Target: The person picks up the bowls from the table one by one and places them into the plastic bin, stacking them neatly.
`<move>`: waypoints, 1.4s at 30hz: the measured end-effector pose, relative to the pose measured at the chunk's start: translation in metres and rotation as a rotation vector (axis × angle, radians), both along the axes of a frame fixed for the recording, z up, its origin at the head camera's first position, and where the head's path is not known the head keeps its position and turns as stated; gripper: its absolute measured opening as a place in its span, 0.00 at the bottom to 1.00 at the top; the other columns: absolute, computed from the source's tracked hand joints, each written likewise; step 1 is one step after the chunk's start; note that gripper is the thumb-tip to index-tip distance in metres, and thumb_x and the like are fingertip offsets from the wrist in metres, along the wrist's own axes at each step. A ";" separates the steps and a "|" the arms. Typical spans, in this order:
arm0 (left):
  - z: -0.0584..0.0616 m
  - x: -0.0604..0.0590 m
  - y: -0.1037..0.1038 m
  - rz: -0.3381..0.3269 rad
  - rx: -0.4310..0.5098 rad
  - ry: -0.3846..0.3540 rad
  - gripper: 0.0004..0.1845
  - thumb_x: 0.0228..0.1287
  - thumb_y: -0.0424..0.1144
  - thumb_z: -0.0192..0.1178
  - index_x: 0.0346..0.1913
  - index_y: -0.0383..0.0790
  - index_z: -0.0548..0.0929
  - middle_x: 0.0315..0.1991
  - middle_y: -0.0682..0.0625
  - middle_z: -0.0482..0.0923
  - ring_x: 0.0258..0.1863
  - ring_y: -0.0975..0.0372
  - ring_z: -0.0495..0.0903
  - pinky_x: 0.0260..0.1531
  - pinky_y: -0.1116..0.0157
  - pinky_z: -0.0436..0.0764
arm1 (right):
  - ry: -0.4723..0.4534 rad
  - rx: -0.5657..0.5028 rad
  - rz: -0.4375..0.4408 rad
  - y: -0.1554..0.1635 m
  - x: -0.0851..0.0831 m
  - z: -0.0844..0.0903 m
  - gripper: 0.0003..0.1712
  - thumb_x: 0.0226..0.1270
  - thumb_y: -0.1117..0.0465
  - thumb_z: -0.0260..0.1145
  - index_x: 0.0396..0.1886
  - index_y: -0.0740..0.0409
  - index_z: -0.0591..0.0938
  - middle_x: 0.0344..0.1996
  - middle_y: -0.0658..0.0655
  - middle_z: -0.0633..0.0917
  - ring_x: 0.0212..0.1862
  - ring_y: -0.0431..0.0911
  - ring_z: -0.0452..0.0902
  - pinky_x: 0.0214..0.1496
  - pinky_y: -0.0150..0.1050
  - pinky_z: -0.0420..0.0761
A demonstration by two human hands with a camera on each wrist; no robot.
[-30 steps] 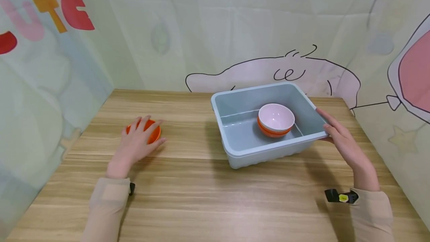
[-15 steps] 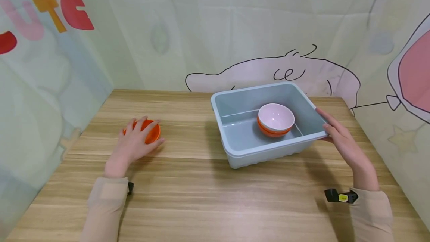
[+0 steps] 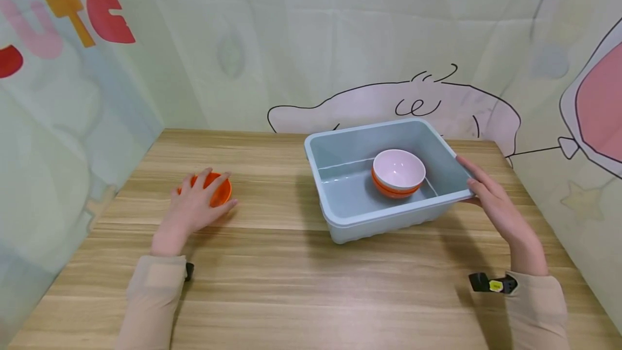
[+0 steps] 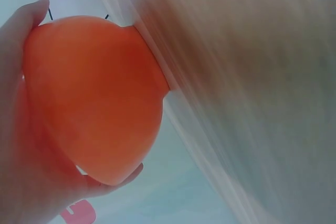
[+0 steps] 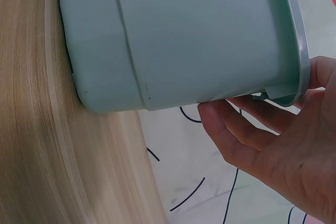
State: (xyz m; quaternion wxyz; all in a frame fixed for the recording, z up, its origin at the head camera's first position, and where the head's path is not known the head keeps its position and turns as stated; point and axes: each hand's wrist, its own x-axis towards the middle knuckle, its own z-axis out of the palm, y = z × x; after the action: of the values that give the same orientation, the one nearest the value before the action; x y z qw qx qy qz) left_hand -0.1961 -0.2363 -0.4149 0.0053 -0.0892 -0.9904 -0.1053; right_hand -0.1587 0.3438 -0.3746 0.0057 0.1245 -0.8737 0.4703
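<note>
My left hand (image 3: 191, 208) spreads over an orange bowl (image 3: 223, 193) on the left of the wooden table, gripping it from above. In the left wrist view the bowl (image 4: 94, 93) stands with its foot on the tabletop, thumb and fingers on opposite sides of it. To the right of centre is a light blue plastic bin (image 3: 384, 226). My right hand (image 3: 500, 212) holds its right rim near the front corner; the right wrist view shows fingertips against the bin's outer wall (image 5: 194, 40). Inside, a white bowl (image 3: 399, 169) is stacked on orange bowlware (image 3: 391, 193).
The wooden table (image 3: 286, 280) reaches back to a printed cloth backdrop (image 3: 243, 42), which also runs along both sides. Bare tabletop lies between the orange bowl and the bin. Black straps (image 3: 495, 285) circle the wrists.
My left hand and the orange bowl have shifted very slightly to the left. My right hand and the bin stay in place.
</note>
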 end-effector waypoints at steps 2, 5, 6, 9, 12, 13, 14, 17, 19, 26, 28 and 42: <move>0.000 0.000 0.001 0.004 -0.006 0.007 0.40 0.62 0.67 0.52 0.73 0.55 0.58 0.73 0.34 0.51 0.68 0.30 0.51 0.54 0.26 0.54 | 0.000 -0.001 0.000 0.000 0.000 0.000 0.28 0.80 0.54 0.36 0.77 0.43 0.52 0.73 0.67 0.56 0.57 0.28 0.63 0.50 0.19 0.73; 0.001 0.000 0.002 0.009 -0.011 0.014 0.40 0.62 0.65 0.54 0.73 0.54 0.59 0.72 0.34 0.52 0.67 0.30 0.52 0.53 0.25 0.55 | -0.001 -0.003 -0.003 0.000 0.000 0.000 0.28 0.80 0.54 0.37 0.77 0.43 0.52 0.73 0.66 0.56 0.57 0.28 0.63 0.50 0.19 0.73; 0.002 0.000 0.003 0.011 -0.012 0.013 0.39 0.62 0.65 0.54 0.73 0.54 0.60 0.72 0.34 0.52 0.67 0.30 0.52 0.53 0.25 0.56 | -0.002 -0.004 -0.004 0.000 0.000 0.000 0.28 0.80 0.54 0.37 0.77 0.43 0.52 0.73 0.66 0.56 0.57 0.28 0.63 0.50 0.19 0.73; 0.003 -0.001 0.005 0.013 -0.013 0.011 0.39 0.62 0.64 0.55 0.73 0.53 0.60 0.72 0.34 0.53 0.66 0.30 0.53 0.52 0.25 0.56 | -0.007 -0.002 -0.007 0.000 0.000 0.000 0.28 0.80 0.53 0.37 0.77 0.43 0.52 0.73 0.66 0.56 0.57 0.28 0.63 0.50 0.19 0.73; 0.003 -0.002 0.008 0.010 -0.016 0.005 0.39 0.62 0.63 0.55 0.73 0.53 0.60 0.72 0.35 0.54 0.65 0.30 0.54 0.50 0.26 0.57 | -0.010 0.001 -0.009 0.000 0.000 0.000 0.28 0.80 0.53 0.37 0.77 0.42 0.52 0.73 0.67 0.56 0.57 0.28 0.63 0.50 0.19 0.73; 0.003 -0.002 0.009 0.008 -0.016 0.006 0.39 0.62 0.63 0.55 0.73 0.53 0.60 0.71 0.35 0.54 0.65 0.30 0.54 0.50 0.26 0.57 | -0.010 0.002 -0.009 0.000 0.000 0.000 0.28 0.80 0.53 0.37 0.77 0.42 0.52 0.73 0.67 0.56 0.57 0.29 0.63 0.50 0.19 0.73; 0.002 -0.003 0.010 0.006 -0.015 0.007 0.39 0.62 0.63 0.55 0.72 0.53 0.60 0.71 0.35 0.54 0.65 0.30 0.54 0.50 0.26 0.58 | -0.011 0.003 -0.009 0.000 0.000 0.000 0.28 0.80 0.53 0.37 0.77 0.42 0.51 0.73 0.67 0.55 0.57 0.29 0.63 0.50 0.19 0.73; 0.001 -0.003 0.012 0.003 -0.016 0.012 0.38 0.61 0.63 0.55 0.72 0.53 0.61 0.71 0.35 0.55 0.65 0.31 0.55 0.49 0.26 0.59 | -0.012 0.003 -0.010 0.000 0.000 0.000 0.28 0.80 0.53 0.37 0.77 0.42 0.51 0.73 0.67 0.55 0.57 0.29 0.63 0.50 0.19 0.73; 0.000 -0.003 0.014 0.000 -0.019 0.016 0.38 0.61 0.63 0.55 0.72 0.53 0.61 0.71 0.36 0.55 0.64 0.31 0.56 0.49 0.27 0.59 | -0.011 0.004 -0.011 0.000 0.000 0.000 0.28 0.80 0.53 0.37 0.77 0.42 0.51 0.73 0.67 0.56 0.57 0.29 0.63 0.50 0.19 0.73; 0.000 -0.002 0.023 -0.028 -0.022 0.035 0.38 0.61 0.63 0.55 0.72 0.53 0.62 0.70 0.37 0.57 0.65 0.34 0.56 0.50 0.29 0.60 | -0.010 -0.005 -0.007 0.000 0.000 0.000 0.28 0.80 0.53 0.37 0.77 0.42 0.52 0.73 0.67 0.56 0.57 0.29 0.64 0.49 0.18 0.72; 0.001 -0.002 0.027 -0.037 -0.028 0.043 0.38 0.61 0.63 0.55 0.72 0.54 0.62 0.71 0.38 0.57 0.65 0.34 0.57 0.50 0.30 0.61 | -0.013 -0.003 -0.006 0.000 0.000 0.000 0.28 0.80 0.53 0.36 0.77 0.42 0.51 0.73 0.67 0.55 0.58 0.30 0.64 0.49 0.18 0.72; 0.021 0.002 0.051 -0.080 -0.032 0.129 0.36 0.60 0.61 0.56 0.71 0.57 0.64 0.70 0.41 0.59 0.66 0.38 0.57 0.51 0.32 0.63 | -0.022 -0.010 -0.009 0.001 -0.001 0.000 0.28 0.80 0.53 0.37 0.77 0.41 0.52 0.74 0.63 0.55 0.58 0.31 0.63 0.50 0.19 0.72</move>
State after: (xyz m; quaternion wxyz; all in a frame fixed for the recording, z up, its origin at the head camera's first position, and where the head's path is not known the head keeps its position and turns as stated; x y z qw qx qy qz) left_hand -0.1938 -0.1849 -0.3941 0.0633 -0.1354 -0.9852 -0.0836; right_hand -0.1597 0.3445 -0.3747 -0.0009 0.1152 -0.8719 0.4760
